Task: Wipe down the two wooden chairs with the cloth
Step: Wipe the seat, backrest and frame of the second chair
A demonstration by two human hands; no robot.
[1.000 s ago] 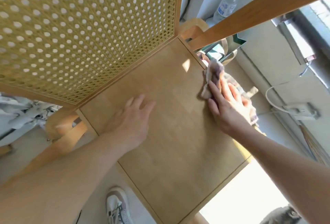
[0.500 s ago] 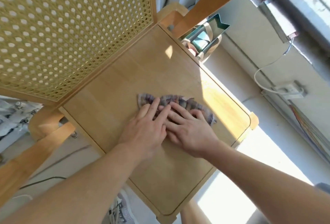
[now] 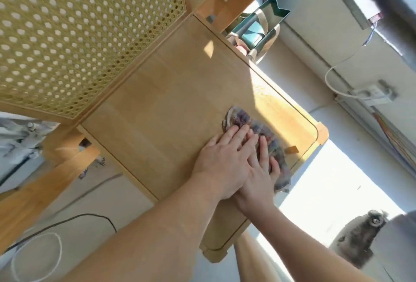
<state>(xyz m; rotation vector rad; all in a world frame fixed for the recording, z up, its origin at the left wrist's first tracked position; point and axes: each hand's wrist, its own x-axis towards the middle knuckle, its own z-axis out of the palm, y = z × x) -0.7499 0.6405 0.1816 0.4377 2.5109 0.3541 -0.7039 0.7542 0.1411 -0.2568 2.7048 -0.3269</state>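
A wooden chair (image 3: 162, 106) with a cane-mesh back (image 3: 74, 34) fills the view, its flat seat seen from above. A greyish patterned cloth (image 3: 240, 118) lies stretched along the seat's front right part, near the sunlit edge. My left hand (image 3: 225, 160) presses flat on the cloth with straight fingers. My right hand (image 3: 263, 169) lies partly under the left, its fingers also flat on the cloth. Both hands cover the cloth's middle.
A teal paper bag (image 3: 258, 29) stands on the floor behind the chair. A white power strip (image 3: 369, 94) with its cable lies by the wall at right. Cables (image 3: 45, 236) run over the floor at left. A wooden armrest (image 3: 40, 189) crosses lower left.
Both hands slid the cloth from the seat's middle toward its front right corner. One second ago my right hand alone held the cloth at the seat's far right edge.
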